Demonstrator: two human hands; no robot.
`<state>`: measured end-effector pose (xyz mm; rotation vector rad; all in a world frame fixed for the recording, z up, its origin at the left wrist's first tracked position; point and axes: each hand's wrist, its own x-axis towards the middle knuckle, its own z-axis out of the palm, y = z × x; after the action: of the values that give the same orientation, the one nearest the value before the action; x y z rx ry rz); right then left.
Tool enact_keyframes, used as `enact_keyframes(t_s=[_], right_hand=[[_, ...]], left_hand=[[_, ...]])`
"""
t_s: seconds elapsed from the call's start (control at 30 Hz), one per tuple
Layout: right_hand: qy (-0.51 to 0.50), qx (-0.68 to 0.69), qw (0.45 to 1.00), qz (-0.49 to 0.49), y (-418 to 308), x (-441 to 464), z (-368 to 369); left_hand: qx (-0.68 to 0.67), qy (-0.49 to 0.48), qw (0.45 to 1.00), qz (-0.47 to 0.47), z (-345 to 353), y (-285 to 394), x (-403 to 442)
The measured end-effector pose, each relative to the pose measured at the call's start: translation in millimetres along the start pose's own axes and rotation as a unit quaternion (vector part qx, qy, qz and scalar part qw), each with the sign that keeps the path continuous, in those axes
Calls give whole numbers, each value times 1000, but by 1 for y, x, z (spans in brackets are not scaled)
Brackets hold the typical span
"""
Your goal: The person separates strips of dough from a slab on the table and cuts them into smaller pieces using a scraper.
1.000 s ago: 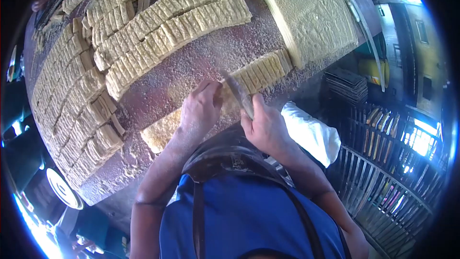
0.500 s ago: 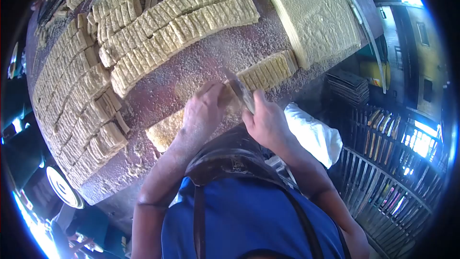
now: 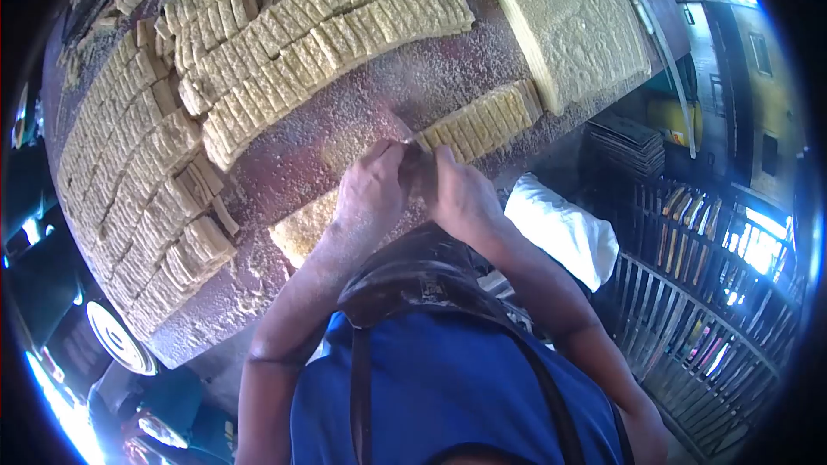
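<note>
My left hand presses down with curled fingers on a pale yellow, layered dough strip, whose uncut end shows to its left. My right hand is closed around a knife. Only part of the blade shows beyond the fingers, and the handle is hidden. Both hands are close together over the strip. Just right of them, a row of cut slices lies side by side along the table's near edge.
Long rows of cut pieces and more blocks cover the left and back of the crumb-strewn reddish table. A thick layered sheet lies at the right. A white sack and metal railing stand below.
My right hand has moved slightly up and left, closer to my left hand, and the knife has turned, with its handle now hidden. The view has shifted slightly.
</note>
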<state>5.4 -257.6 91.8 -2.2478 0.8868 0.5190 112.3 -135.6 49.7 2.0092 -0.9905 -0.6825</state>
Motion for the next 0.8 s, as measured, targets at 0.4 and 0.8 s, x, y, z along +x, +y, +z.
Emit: enact_keyframes(t_s=[0.4,0.8], right_hand=[[-12,-24,1000,17,-19,-25,1],[21,-43,999,-15,-31,-55,-3]], left_hand=[[-34,5,999,2,-6,-10,-1],[-27,7,1000,12,-15,-17,-13]])
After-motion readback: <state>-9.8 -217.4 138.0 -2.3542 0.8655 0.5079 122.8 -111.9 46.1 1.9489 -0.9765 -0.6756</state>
